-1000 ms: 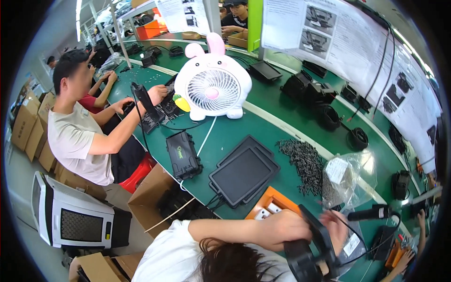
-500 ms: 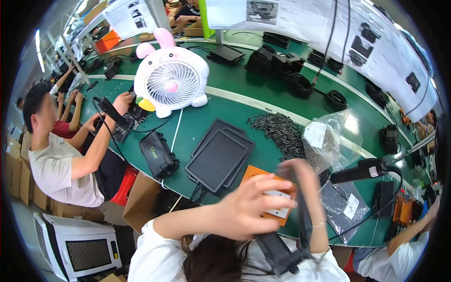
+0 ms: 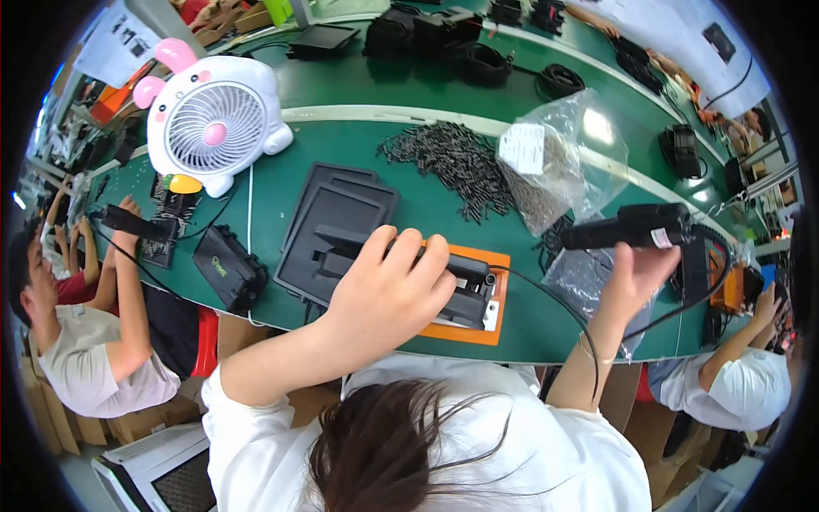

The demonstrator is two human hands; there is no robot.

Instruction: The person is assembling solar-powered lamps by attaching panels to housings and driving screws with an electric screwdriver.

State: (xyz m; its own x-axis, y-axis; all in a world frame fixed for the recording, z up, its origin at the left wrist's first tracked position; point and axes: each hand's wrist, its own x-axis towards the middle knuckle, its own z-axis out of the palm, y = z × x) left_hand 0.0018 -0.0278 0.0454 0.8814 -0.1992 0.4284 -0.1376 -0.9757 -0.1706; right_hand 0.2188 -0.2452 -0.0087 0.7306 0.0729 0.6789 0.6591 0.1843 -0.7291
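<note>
While clamping the black unit [image 3: 469, 305] over the orange fixture [image 3: 465, 334] with the left hand [image 3: 388, 286], holding the right hand [image 3: 636, 277] with fingers apart at the corded black tool [image 3: 627, 227]; cannot tell whether gripping it. Looks partway along, with the unit already at the fixture; cannot tell what remains.

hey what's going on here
A person's left hand curls over a black device that sits over an orange fixture on the green table. Their right hand is up at a black handheld tool; whether it grips it is unclear. Beyond the fixture lies a pile of small dark parts, beside a clear bag.
</note>
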